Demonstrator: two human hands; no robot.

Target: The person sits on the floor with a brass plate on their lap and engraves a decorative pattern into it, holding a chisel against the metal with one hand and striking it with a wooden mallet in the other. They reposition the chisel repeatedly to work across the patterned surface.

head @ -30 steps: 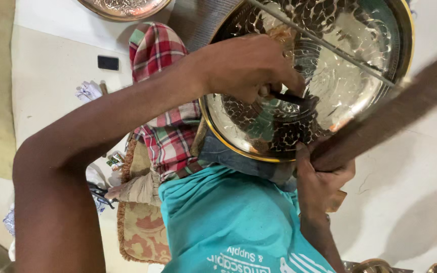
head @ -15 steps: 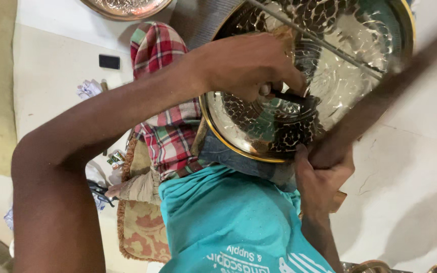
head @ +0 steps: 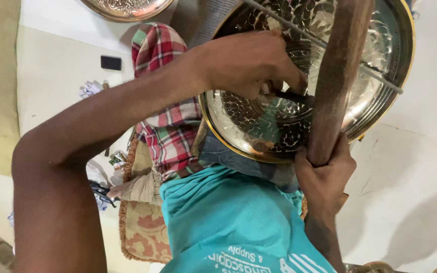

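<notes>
On the person's lap rests a patterned metal tray (head: 375,65), tilted against checked cloth (head: 170,136). Left hand (head: 249,63) pinches a dark chisel (head: 292,97) onto the tray's face. Right hand (head: 324,177) is clenched around a wooden mallet (head: 337,76) raised above it.

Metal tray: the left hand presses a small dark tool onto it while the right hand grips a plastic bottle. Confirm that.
Not quite. The head view shows the right hand gripping a wooden stick, not a bottle. The left hand does press a small dark tool onto the metal tray.
</notes>
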